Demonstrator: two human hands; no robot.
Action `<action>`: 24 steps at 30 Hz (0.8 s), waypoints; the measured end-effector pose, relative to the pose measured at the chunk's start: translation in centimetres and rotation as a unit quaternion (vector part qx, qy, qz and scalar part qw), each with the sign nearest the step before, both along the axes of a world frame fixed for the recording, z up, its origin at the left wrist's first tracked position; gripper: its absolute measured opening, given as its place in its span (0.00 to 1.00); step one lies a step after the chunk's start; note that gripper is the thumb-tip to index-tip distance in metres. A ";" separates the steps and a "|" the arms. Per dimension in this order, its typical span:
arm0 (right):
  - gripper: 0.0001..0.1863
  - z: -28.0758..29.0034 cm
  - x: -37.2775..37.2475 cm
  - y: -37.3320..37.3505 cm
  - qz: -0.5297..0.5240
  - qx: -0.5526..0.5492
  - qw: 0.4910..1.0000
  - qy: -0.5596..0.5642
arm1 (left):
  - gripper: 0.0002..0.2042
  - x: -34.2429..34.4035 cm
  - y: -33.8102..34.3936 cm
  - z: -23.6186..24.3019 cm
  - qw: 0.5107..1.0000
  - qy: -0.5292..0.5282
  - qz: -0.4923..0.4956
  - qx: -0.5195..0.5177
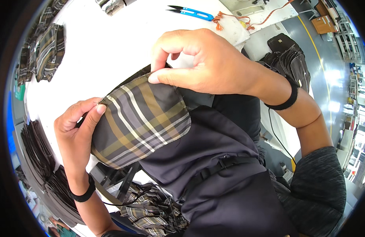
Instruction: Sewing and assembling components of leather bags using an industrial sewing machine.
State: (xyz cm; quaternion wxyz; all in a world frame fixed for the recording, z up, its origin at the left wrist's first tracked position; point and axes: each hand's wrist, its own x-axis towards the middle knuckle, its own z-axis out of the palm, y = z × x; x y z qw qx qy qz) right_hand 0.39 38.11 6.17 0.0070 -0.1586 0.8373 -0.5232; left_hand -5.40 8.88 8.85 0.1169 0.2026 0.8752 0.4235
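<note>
Snips [195,14] on tbl [103,43] beyond fabric pc [141,120]; cloth stack [37,148] L, cloth pile [284,59] R.

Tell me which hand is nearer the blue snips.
Right. The right hand pinches the upper edge of the plaid piece, just below the blue snips in the picture; the left hand, pinching the piece's left corner, is farther off, toward the lower left.

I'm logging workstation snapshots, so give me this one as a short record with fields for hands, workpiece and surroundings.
Left hand: pinches the plaid piece at its upper-left corner
Right hand: pinches its upper edge
Plaid piece: dark, with olive and white stripes; rounded lower corners
Table: white
Tool: blue snips on the table, beside orange strings
Lower edge: heaped plaid cloth
</note>
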 end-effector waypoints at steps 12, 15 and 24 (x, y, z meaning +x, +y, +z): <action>0.09 -1.9 0.3 -0.1 -0.008 0.149 0.904 0.401 | 0.12 1.0 0.2 0.0 0.957 0.256 -0.122 -0.055; 0.09 -1.8 0.5 -0.2 -0.015 0.171 0.873 0.457 | 0.14 1.2 0.2 -0.3 0.940 0.311 -0.137 -0.035; 0.09 -1.7 1.0 -0.5 -0.014 0.200 0.829 0.522 | 0.16 2.0 -0.3 -0.6 0.892 0.413 -0.176 -0.054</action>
